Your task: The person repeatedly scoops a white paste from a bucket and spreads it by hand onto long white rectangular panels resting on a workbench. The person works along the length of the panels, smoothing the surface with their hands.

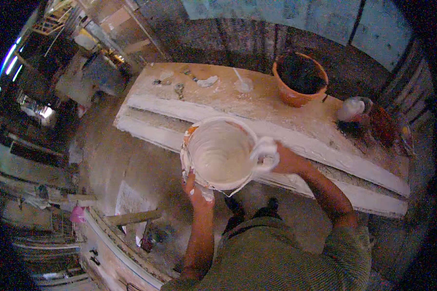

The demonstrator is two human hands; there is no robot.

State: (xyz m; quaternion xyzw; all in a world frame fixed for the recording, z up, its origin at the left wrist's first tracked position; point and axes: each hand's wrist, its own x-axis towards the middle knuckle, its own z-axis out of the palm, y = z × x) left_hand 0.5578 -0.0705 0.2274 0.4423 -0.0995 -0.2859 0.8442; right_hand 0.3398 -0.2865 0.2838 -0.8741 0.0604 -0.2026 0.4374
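Note:
An orange bucket [184,145], streaked with white on its outside, is tipped so that its mouth faces me. Thick white paste [221,153] coats its inner wall and bottom. My left hand [199,193] is closed on the bucket's lower left side, with white smears on the fingers. At the right rim is my right hand [269,155], covered in white paste. Its fingers look curled but are blurred, so whether they grip anything is unclear. Below and behind the bucket lies a long white moulded strip [306,140] with grooves along its length.
The strip rests on a wooden board table [267,109]. A second orange bucket [301,97], dark inside, stands at the far right. Beside it are a white-topped container [352,107] and reddish-brown material [383,125]. Small scraps [179,89] lie far left. A long curved panel [116,257] stands at lower left.

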